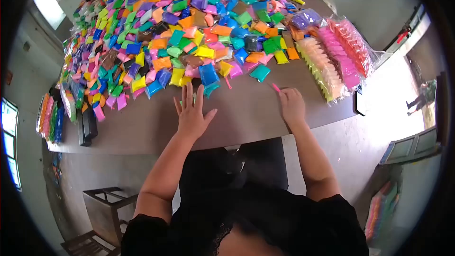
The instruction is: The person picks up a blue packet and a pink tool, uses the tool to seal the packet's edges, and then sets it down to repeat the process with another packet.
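Observation:
A large heap of small, brightly coloured packets (206, 51) covers the far side of the brown table (237, 118). My left hand (191, 114) is open with its fingers spread, at the near edge of the heap. Its fingertips are by a yellow packet (177, 76) and a blue packet (208, 74). My right hand (293, 105) is closed, pinching a thin pink stick (276, 87) between thumb and finger. Beyond it lies a teal packet (260, 73), apart from the hand. Another small pink strip (228, 83) rests between my hands.
Clear bags of stacked packets (332, 54) lie at the right, close to a phone (360, 100) on the table's edge. On the left are a dark box (88, 125) and more bundled packets (51, 116). A wooden stool (106, 213) stands on the floor at lower left.

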`<state>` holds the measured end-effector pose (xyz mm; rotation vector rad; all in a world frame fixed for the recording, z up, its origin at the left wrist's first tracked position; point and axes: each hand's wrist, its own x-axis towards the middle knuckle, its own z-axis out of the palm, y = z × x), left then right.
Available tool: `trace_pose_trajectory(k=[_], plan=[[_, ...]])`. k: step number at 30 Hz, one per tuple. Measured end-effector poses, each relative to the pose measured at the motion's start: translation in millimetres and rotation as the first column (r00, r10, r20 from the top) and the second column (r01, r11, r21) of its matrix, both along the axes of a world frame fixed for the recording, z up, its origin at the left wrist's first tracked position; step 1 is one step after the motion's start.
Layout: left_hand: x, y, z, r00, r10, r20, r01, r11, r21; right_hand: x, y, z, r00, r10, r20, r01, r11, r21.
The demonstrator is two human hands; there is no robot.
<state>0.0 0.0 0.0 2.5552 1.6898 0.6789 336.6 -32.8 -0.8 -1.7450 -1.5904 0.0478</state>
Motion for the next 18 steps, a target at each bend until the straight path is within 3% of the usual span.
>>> trace_pose_trajectory(k=[3, 5, 7, 9, 11, 13, 14, 15, 17, 18], plan=[[26.2, 19.5, 12.8, 0.995, -0.091, 0.036, 0.091, 0.996, -0.003, -5.6, -1.0, -3.4, 1.000, -0.004, -0.009, 0.005, 0.998, 0.067], [46.0, 40.0, 9.9, 0.999, 0.022, -0.041, -0.023, 0.999, -0.025, -0.2, -4.0, -0.1, 1.000, -0.016, 0.003, 0.016, 0.999, 0.050], [58.7, 65.2, 2.4, 1.000, -0.028, 0.003, 0.028, 1.000, -0.007, 4.8, -4.1, 7.3, 0.999, -0.039, 0.017, 0.038, 0.998, 0.052], [60.6, 85.5, 1.1, 0.987, 0.015, -0.160, -0.013, 1.000, 0.015, 3.0, -3.1, 7.6, 0.999, 0.021, -0.043, -0.019, 0.999, 0.050], [61.7, 104.8, -1.0, 0.991, -0.003, -0.137, 0.012, 0.997, 0.070, 4.3, -2.3, 8.1, 0.999, 0.008, -0.044, -0.006, 0.999, 0.054], [59.2, 122.5, 5.5, 0.989, -0.129, 0.067, 0.124, 0.990, 0.073, 0.0, -1.7, 10.4, 1.000, -0.022, -0.005, 0.022, 0.999, 0.030], [63.2, 126.4, 8.6, 0.994, -0.069, 0.089, 0.059, 0.993, 0.107, -1.9, -0.7, 9.6, 1.000, 0.001, -0.013, 0.000, 1.000, 0.023], [63.7, 123.2, 16.2, 0.996, -0.041, 0.083, 0.033, 0.994, 0.101, -0.2, -0.5, 9.3, 1.000, 0.001, -0.016, 0.000, 0.999, 0.035], [63.0, 114.9, 31.9, 0.995, -0.014, -0.099, 0.020, 0.998, 0.061, -0.9, 1.5, 8.9, 1.000, 0.020, -0.023, -0.019, 0.999, 0.050], [61.7, 107.9, 36.4, 0.994, -0.042, -0.104, 0.055, 0.990, 0.127, -1.3, 1.4, 8.8, 1.000, 0.011, -0.029, -0.010, 0.999, 0.050]])
